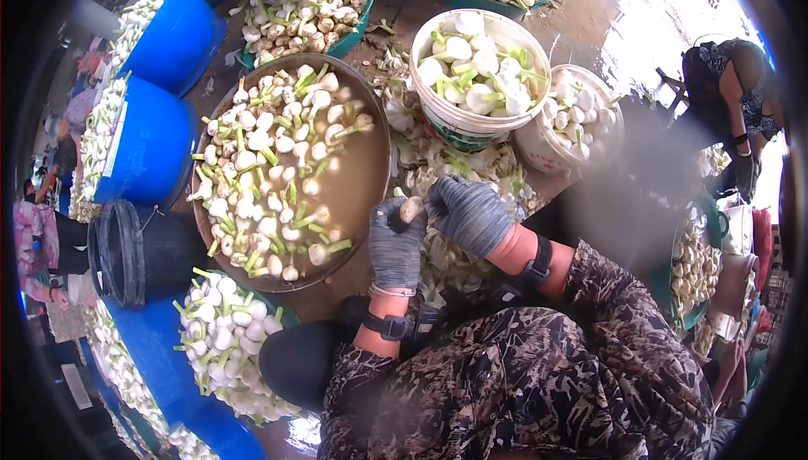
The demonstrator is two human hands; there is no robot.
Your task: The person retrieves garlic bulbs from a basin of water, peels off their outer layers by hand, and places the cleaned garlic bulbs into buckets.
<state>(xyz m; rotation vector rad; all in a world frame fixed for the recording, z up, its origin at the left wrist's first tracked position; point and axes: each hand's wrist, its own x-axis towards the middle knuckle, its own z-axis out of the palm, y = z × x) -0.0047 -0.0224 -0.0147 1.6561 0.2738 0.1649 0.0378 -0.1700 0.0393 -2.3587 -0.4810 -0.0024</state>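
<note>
A garlic bulb [411, 209] with brownish skin sits between the fingertips of my left hand [396, 245], which wears a grey glove. Just to its right, my gloved right hand [471, 214] is closed, fingertips close by the bulb. Anything pinched in those right fingers is hidden. Left of my hands stands a wide basin [385, 175] of muddy water with many garlic bulbs [269, 153] floating in it. Below and beyond my hands lies a heap of peeled garlic skins and leaves [459, 178].
A white bucket [480, 127] of cleaned garlic stands ahead, beside a second bucket [539, 153]. Blue tubs [151, 144] and a black bucket [160, 249] line the left. Another garlic pile [227, 338] is at lower left. A person [732, 90] bends at right.
</note>
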